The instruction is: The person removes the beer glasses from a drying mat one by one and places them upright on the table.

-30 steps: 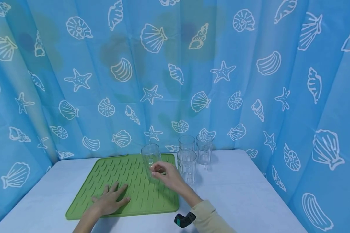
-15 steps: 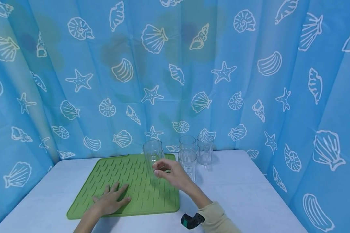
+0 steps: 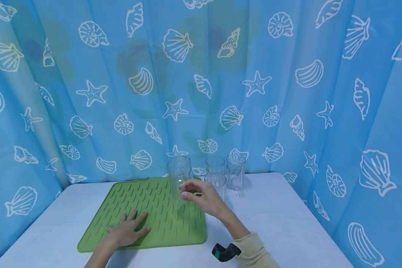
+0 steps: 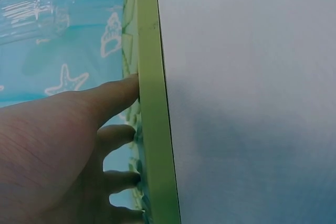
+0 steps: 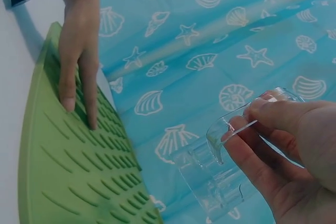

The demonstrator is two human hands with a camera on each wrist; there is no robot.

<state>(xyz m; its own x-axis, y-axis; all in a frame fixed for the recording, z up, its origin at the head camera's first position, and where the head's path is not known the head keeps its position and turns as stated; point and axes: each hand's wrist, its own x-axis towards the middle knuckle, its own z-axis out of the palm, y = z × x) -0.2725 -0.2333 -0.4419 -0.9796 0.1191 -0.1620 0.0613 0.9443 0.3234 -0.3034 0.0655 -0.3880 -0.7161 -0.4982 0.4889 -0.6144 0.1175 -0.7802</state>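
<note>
My right hand [image 3: 204, 198] grips a tall clear glass mug [image 3: 179, 167] by its side handle, over the right part of a green ridged mat [image 3: 154, 208]. In the right wrist view, the thumb and fingers of this hand [image 5: 289, 156] curl round the clear handle [image 5: 215, 135], with the mug's body beyond it. My left hand [image 3: 125, 231] rests spread on the mat's front left part. In the left wrist view its fingertips [image 4: 128, 83] press on the mat's top face, near the mat's edge [image 4: 152, 103].
Three more clear glasses stand right of the mat: one at the back [image 3: 215, 164], another at the back right [image 3: 235, 173] and one in front [image 3: 216, 182], partly behind my right hand. A blue shell-print curtain [image 3: 201, 74] surrounds the white-covered table [image 3: 268, 216].
The right hand has carried the mug slightly to the right, and the mug's rim has risen in the head view. The left hand stays in place on the mat.
</note>
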